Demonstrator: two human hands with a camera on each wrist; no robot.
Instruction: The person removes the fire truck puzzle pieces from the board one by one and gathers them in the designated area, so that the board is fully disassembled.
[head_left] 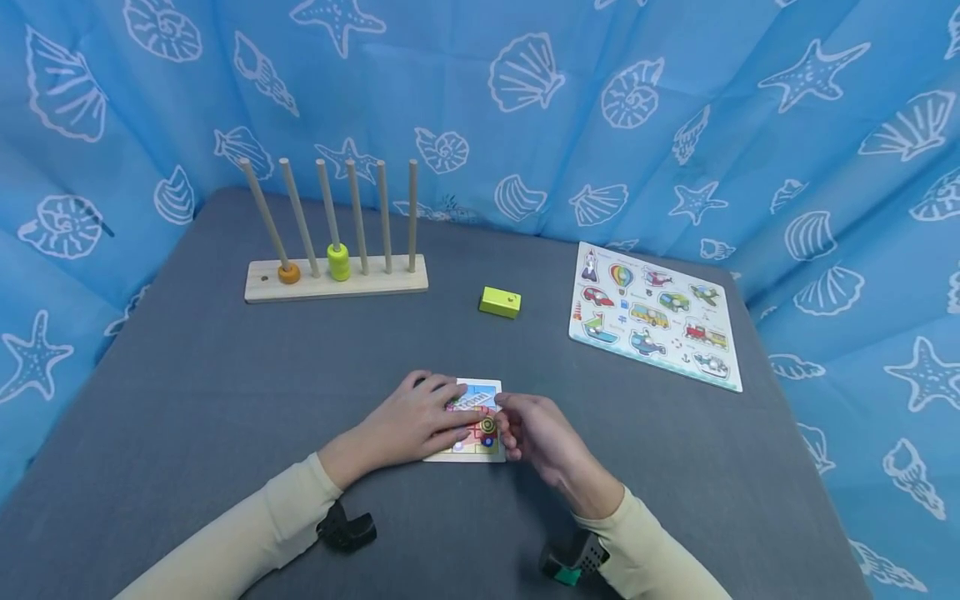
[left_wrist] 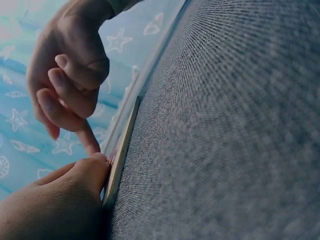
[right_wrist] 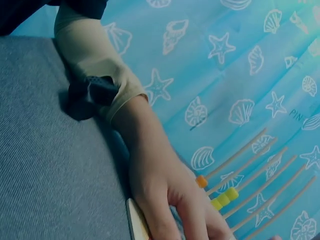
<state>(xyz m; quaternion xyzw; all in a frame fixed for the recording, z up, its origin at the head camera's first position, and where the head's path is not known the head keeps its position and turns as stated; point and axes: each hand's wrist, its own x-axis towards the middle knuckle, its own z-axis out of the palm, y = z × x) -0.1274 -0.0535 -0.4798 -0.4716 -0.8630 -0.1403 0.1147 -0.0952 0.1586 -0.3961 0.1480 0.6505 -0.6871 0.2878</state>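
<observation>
My left grip (head_left: 412, 423) lies spread across the puzzle (head_left: 488, 430); I can't tell whether my right grip (head_left: 545, 440) pinches it.

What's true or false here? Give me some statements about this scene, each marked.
1. The left hand lies on the small picture board. True.
2. The rack has four rods. False: the rack has six rods.
3. An orange bead sits on the leftmost rod. True.
4. The right hand holds the green block. False: the right hand is at the small picture board's right edge, the green block well apart.
5. The large picture board touches the rack. False: the large picture board lies apart, farther right.
</observation>
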